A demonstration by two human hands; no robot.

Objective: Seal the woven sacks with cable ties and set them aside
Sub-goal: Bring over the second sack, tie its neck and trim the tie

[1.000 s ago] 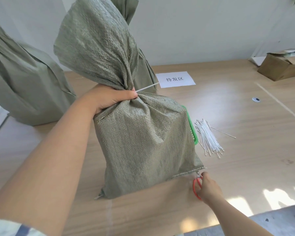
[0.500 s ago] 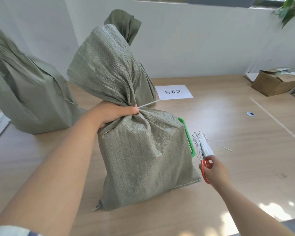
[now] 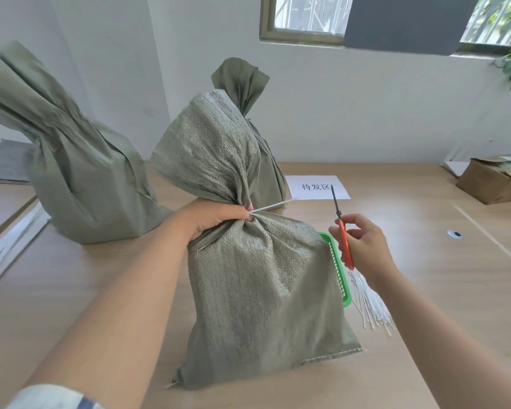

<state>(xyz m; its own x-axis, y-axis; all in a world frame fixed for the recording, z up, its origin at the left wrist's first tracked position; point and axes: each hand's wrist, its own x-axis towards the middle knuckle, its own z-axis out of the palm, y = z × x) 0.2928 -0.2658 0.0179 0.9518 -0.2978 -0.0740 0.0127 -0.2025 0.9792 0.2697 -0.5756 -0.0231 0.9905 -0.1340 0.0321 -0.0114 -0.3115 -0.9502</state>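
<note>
A grey-green woven sack (image 3: 257,293) stands upright on the wooden table (image 3: 425,290) in front of me. My left hand (image 3: 213,218) grips its gathered neck. A white cable tie (image 3: 270,206) is cinched round that neck, and its loose tail sticks out to the right. My right hand (image 3: 363,246) holds red-handled scissors (image 3: 341,228) to the right of the neck, blades closed and pointing up. The blade tips are a short way right of the tie's tail. A bundle of white cable ties (image 3: 369,305) lies on the table under my right wrist.
Two more tied sacks stand behind: a large sack (image 3: 80,184) at the left and another sack (image 3: 260,137) directly behind the one I hold. A green basket (image 3: 338,267) sits behind the sack's right side. A paper label (image 3: 317,187) and a cardboard box (image 3: 493,181) lie farther right.
My right hand has lifted the scissors from the table by the sack's lower right corner up to neck height. My left hand has kept its grip on the neck.
</note>
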